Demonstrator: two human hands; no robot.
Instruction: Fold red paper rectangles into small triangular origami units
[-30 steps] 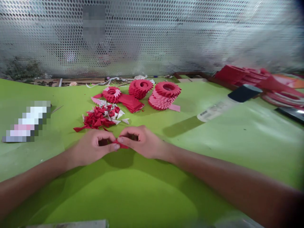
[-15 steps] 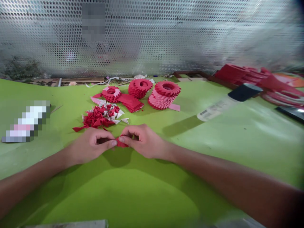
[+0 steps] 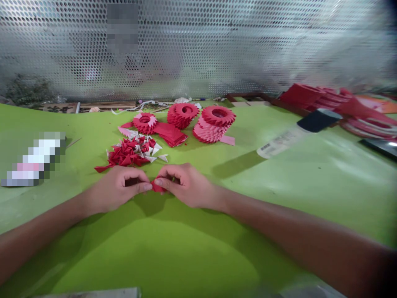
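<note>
Between the fingertips of both hands is a small piece of red paper (image 3: pixel 157 187), partly covered by the right thumb. My left hand (image 3: pixel 119 188) pinches its left end, thumb against forefinger. On its other side my right hand (image 3: pixel 187 186) grips it the same way. Just beyond the left hand lies a pile of folded red and white paper triangles (image 3: pixel 130 151). A stack of red paper slips (image 3: pixel 172 134) sits behind the pile. Further back are a small red and pink paper ring (image 3: pixel 145 123), a red ring stack (image 3: pixel 182 116) and a taller red and pink one (image 3: pixel 212 126).
A clear bottle with a black cap (image 3: pixel 279 142) is at the right on the green table (image 3: pixel 173 256). Red paper items (image 3: pixel 322 99) lie at the back right beside a dark device (image 3: pixel 380 149). A perforated metal panel (image 3: pixel 198 49) closes the back. A pixelated object (image 3: pixel 37 159) lies left.
Both hands keep their pinch on the red paper. Less of the paper shows now, and its shadow on the table is smaller. Everything else stays in place.
</note>
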